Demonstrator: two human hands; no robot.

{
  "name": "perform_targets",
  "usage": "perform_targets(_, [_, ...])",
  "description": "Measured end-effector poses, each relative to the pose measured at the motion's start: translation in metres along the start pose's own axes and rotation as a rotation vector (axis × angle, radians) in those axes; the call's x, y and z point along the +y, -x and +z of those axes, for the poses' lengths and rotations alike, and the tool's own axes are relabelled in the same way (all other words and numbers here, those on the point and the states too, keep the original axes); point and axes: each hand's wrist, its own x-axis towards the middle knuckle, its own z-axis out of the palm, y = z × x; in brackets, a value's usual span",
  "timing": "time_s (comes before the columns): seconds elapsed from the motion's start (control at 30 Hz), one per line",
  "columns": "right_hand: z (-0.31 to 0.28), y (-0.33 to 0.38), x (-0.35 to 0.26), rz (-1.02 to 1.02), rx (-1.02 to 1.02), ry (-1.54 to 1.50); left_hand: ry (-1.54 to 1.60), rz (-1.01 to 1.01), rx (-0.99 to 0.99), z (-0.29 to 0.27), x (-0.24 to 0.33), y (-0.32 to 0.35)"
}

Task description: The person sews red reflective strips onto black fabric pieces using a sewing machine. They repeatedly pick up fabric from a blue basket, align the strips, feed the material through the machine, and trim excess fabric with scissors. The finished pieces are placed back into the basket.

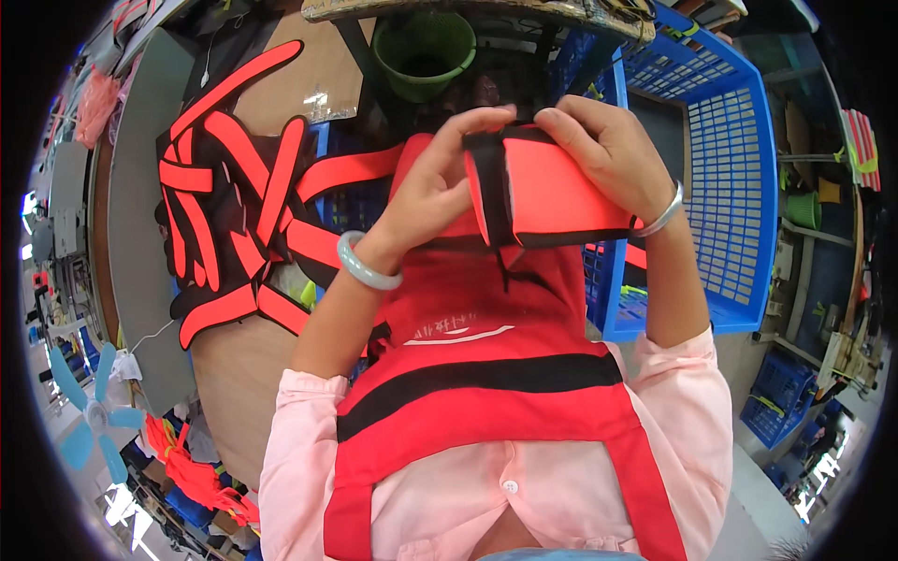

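1. Looks steeply down from the wearer's head, through the left one of two side-by-side fisheyes.
2. Faces over shirt (pixel 552 477) and apron (pixel 486 402), upright and unmirrored.
3. Sits near, within arm's length of left hand (pixel 432 179) and right hand (pixel 615 152).
4. Spans widely, from fan (pixel 94 411) to crate (pixel 762 187), bending edges toward a round, black rim.

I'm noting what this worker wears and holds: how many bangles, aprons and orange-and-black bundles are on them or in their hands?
Bangles: 2 (pale bangle on the left wrist, silver bangle on the right)
Aprons: 1 (red apron)
Bundles: 1 (orange-and-black bundle)
Total: 4
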Motion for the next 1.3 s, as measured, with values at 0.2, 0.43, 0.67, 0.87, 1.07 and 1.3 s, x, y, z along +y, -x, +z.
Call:
perform_targets(0.2, [-0.003, 0.015, 0.002, -0.055, 0.299, 0.275, -0.296, -0.225, -0.423, -0.013, -0.003, 0.030])
perform_targets(0.43, [-0.028, 0.006, 0.025, 0.034, 0.314, 0.372, -0.771, 0.018, -0.088, 0.009, 0.011, -0.003])
perform_targets(0.67, [-0.007, -0.005, 0.045, -0.031, 0.498, -0.055, -1.197, 0.089, -0.007, 0.001, 0.028, -0.048])
perform_targets(0.87, [0.050, 0.001, 0.041, -0.145, 0.485, -0.095, -1.382, 0.023, -0.119, -0.016, 0.047, -0.090])
perform_targets(1.07, [0.075, -0.018, 0.051, -0.020, 0.517, -0.179, -1.519, 0.009, -0.266, -0.013, 0.061, -0.119])
perform_targets(1.3, [0.061, -0.028, 0.053, 0.023, 0.513, -0.220, -1.313, -0.059, -0.273, -0.034, 0.058, -0.127])
